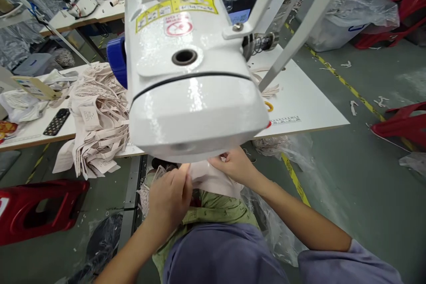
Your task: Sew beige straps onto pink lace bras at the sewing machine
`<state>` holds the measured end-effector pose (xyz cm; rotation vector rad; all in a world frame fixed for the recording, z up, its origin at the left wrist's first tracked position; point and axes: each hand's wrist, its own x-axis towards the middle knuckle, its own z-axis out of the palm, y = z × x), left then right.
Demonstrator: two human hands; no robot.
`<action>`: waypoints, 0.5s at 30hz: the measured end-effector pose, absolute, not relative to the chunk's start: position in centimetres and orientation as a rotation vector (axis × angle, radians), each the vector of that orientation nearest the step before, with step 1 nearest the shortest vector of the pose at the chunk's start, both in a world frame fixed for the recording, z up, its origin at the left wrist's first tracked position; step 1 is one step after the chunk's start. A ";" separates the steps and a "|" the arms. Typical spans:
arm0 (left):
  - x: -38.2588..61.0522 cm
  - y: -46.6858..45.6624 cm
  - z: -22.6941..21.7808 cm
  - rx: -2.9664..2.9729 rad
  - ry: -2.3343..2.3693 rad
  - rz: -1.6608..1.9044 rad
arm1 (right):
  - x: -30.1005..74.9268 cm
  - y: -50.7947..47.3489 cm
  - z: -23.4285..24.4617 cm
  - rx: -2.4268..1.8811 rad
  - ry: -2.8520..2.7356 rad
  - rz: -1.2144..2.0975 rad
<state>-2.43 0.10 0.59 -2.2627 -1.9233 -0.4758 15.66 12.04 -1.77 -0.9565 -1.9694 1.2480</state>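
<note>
A pale pink piece of fabric [218,182] spans the gap between my two hands, just below the head of a white sewing machine [196,115]. My left hand [171,193] is closed on its left edge, thumb toward the machine. The fingers of my right hand [234,166] pinch its upper right side, partly tucked under the machine head. The needle area is hidden behind the machine's casing. Lace-like material [144,195] shows beside my left hand, over my lap.
A heap of pale pink garments with straps [100,115] hangs over the table edge at left, near a phone [56,122]. Straps [271,91] and a yellow ring [269,106] lie on the white table [309,102] at right. Red stools [43,208] stand around.
</note>
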 end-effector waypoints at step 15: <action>-3.8 -2.0 1.2 -2.820 -2.950 -1.614 | 18.5 3.2 -2.5 -0.928 -2.170 1.486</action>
